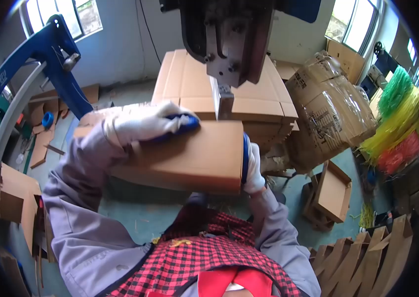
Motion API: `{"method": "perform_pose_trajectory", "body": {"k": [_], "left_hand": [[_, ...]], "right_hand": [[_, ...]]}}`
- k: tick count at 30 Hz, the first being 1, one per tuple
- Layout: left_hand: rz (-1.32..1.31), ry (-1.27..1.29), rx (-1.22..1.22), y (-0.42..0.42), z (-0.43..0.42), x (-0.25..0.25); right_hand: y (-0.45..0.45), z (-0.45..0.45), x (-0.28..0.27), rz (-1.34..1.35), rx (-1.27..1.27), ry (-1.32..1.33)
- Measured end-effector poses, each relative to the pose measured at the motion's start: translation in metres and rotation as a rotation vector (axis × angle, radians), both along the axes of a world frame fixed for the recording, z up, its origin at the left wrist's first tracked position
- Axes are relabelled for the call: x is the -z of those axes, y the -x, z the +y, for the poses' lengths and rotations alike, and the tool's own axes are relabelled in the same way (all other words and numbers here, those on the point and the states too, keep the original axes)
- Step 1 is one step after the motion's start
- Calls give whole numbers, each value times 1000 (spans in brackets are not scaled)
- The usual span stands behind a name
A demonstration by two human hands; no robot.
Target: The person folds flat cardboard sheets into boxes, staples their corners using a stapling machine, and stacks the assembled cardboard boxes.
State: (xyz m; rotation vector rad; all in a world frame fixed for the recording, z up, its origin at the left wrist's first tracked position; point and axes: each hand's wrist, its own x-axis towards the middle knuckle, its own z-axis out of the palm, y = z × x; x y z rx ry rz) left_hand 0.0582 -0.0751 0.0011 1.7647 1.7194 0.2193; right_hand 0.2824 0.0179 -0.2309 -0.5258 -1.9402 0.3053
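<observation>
A folded brown cardboard box (197, 158) is held in front of me, its long side running left to right. My left hand (157, 121), in a white glove with a blue coated palm, grips the box's upper left part with bent fingers. At the right end, my right hand (253, 167), gloved the same way, presses its palm on the box's edge, with its fingers partly hidden. Just beyond the box hangs the dark head of a machine (234, 44). Its metal lower piece (224, 101) comes down close to the box's far edge; contact cannot be told.
Behind the machine head lies a stack of flat cardboard (185, 74). A large plastic-wrapped bundle (330, 111) leans to its right. A blue machine frame (61, 74) rises at left. Open cardboard trays (335, 190) and folded cardboard strips (368, 252) stand at lower right.
</observation>
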Motion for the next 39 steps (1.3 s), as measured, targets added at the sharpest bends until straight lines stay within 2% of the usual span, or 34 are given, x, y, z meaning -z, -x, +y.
{"method": "perform_pose_trajectory", "body": {"k": [1, 5, 15, 20, 26, 30, 36, 39], "left_hand": [[-15, -2, 2, -2, -2, 4], [1, -84, -43, -8, 13, -10], [23, -204, -56, -1, 42, -22], [30, -256, -78, 9, 61, -30], [46, -333, -101, 12, 64, -33], [58, -366, -116, 4, 52, -32], [96, -440, -121, -2, 31, -27], [118, -465, -117, 8, 27, -24]], "right_hand": [[-6, -1, -4, -15, 2, -2], [3, 13, -28, -151, -1, 269], [29, 48, -47, 60, 27, -187], [38, 97, -42, -197, -43, -91], [35, 115, -51, -195, -146, 50], [41, 95, -51, -240, 113, -127], [28, 50, -35, -204, 213, -169], [22, 45, -43, -187, 112, -62]]}}
